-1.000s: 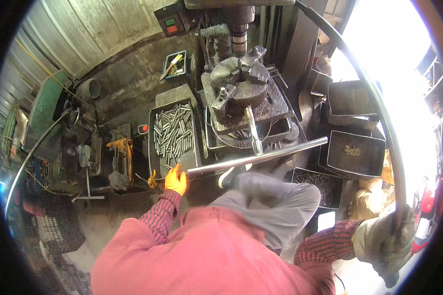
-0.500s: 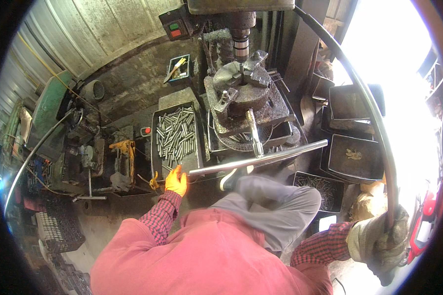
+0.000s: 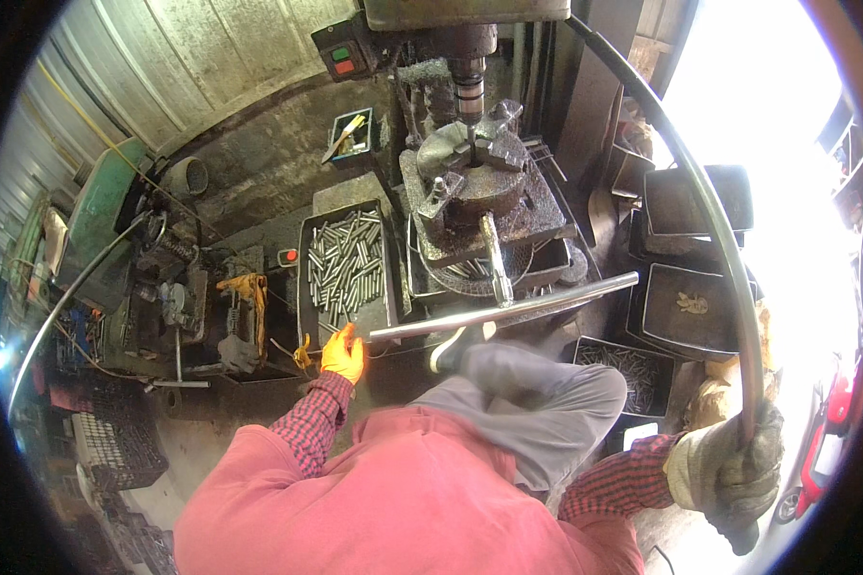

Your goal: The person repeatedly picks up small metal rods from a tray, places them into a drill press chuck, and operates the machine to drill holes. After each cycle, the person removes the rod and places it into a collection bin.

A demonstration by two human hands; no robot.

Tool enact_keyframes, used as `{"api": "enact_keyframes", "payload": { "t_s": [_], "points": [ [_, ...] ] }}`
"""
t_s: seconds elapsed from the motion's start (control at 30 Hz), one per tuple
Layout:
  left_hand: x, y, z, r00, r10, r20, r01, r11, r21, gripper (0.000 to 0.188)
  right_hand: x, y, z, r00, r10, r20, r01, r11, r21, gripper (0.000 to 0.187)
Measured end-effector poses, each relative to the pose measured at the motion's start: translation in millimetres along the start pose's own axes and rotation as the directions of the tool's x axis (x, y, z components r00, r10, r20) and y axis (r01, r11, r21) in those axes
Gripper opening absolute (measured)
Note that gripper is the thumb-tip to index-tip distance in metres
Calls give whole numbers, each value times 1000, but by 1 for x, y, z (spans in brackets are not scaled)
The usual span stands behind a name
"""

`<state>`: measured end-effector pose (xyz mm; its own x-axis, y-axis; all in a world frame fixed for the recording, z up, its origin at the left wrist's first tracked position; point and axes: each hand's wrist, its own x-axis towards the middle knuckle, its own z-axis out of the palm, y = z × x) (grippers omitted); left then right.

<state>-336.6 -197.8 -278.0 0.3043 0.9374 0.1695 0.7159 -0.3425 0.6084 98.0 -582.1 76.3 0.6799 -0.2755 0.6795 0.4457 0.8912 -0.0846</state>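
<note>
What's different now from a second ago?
The right hand in the dirty grey glove, gripping the long curved metal lever, moved left, lever and all. Nothing was let go. The left hand in the orange glove stayed by the left end of the shiny round metal bar.

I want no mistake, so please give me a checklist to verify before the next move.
1. Right grip closed around long lever: ok.
2. Left grip away from drill bit: ok, it is by the silver bar's left end.
3. Left grip touching that bar: cannot tell.
4. Drill bit's tip clear of round chuck: cannot tell.
5. Base plate under chuck clean: not ok, debris covers it.
6. Brush away from drill bit: ok, lying across small box.
</note>
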Motion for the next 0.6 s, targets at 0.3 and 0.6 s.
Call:
{"api": "enact_keyframes", "payload": {
  "t_s": [0.3, 0.6],
  "points": [
    [-2, 4, -5, 1000, -13, 5, 13, 1000, -7, 45, 0, -11, -59, 954, 204, 217, -278, 874, 398, 49],
    [-3, 9, -9, 999, -44, 15, 44, 999, 5, 45, -9, 8, -27, 997, -44, -61, 37, 993, -112, 45]
  ]
}}
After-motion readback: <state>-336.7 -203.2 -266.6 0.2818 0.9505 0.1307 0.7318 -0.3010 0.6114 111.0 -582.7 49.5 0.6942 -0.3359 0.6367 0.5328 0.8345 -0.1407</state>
